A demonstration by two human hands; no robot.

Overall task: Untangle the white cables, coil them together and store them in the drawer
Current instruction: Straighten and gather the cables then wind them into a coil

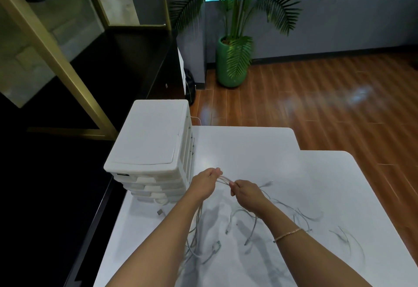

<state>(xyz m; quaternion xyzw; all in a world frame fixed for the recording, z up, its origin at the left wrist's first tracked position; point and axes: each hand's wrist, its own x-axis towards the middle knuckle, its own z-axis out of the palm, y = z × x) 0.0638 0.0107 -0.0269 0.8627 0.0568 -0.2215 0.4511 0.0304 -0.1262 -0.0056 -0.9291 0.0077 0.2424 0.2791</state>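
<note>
Holding a short stretch of the white cables [222, 179] taut between both hands, above the white bench [316, 184]. Left hand [204, 183] has its grip closed around the bundle, thumb on top; strands trail down beneath the left forearm. Right hand [245, 190] pinches the same strands just beside the left, fingers curled over them. A thin bracelet [288, 234] sits on the right wrist.

Rest of the cables lie loose on the bench under and to the right of the arms, plug ends scattered; some strands look blurred. One connector [160, 212] lies at the foot of the drawer unit [149, 148].

Drawer unit: white plastic, several stacked drawers, all closed, at the bench's left edge, near the left hand.

Beyond the bench: wooden floor [328, 105], potted palm [235, 60] in a green pot by the wall.
</note>
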